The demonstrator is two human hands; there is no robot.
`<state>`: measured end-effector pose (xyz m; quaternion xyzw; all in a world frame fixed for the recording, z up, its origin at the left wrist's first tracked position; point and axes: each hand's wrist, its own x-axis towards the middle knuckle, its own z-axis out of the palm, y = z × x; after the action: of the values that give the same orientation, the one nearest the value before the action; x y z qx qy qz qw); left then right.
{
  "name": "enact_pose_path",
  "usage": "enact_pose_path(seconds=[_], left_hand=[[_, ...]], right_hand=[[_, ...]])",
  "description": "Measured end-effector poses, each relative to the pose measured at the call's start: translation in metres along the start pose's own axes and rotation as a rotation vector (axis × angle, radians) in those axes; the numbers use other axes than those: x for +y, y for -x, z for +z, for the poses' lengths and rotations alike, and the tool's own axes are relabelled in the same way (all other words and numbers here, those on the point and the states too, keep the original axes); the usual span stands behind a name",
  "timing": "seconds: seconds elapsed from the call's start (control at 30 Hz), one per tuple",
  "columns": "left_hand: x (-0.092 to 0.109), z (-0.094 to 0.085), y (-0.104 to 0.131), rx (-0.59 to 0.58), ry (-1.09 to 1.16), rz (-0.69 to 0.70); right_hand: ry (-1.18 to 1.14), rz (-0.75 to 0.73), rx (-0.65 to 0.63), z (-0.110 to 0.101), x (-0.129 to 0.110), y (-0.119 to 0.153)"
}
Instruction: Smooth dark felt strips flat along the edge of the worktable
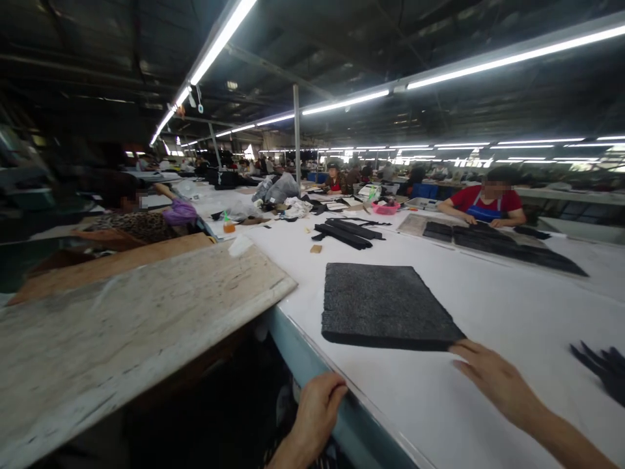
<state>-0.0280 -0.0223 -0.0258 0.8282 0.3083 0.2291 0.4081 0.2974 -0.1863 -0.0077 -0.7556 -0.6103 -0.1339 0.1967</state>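
White-topped table [517, 312] with a blue-green side spans middle to right; a dark textured slab [381, 303] lies flat by its left edge, and a black piece with finger-like strips [605, 368] lies near right, partly out of view. Beyond the slab: black strips [344, 234], small tan block [316, 249], orange bottle [229, 226], pink basket [385, 208], crumpled plastic [286, 189]. Far right: greyish board [411, 226], lying flat.

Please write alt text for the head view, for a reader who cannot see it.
The right hand touches the near right corner of a dark, flat panel on a white table; the left hand is at the table's edge. Across the table, a person in red has hands on dark pieces.
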Motion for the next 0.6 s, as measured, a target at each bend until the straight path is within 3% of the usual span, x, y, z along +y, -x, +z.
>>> enact_pose_path(seconds=[0.13,0.23,0.4,0.6], left_hand=[[-0.002,-0.006,0.001,0.042,-0.171,0.081],[-0.008,-0.010,0.002,0.073,-0.279,0.132],[-0.012,-0.011,0.001,0.097,-0.332,0.165],[-0.004,0.001,-0.012,0.014,-0.446,0.286]], right_hand=[[0.042,-0.269,-0.205,0.043,-0.122,-0.061],[0.119,-0.327,-0.220,0.066,-0.172,-0.090],[0.172,-0.260,-0.286,0.088,-0.192,-0.093],[0.147,-0.150,-0.376,0.088,-0.186,-0.105]])
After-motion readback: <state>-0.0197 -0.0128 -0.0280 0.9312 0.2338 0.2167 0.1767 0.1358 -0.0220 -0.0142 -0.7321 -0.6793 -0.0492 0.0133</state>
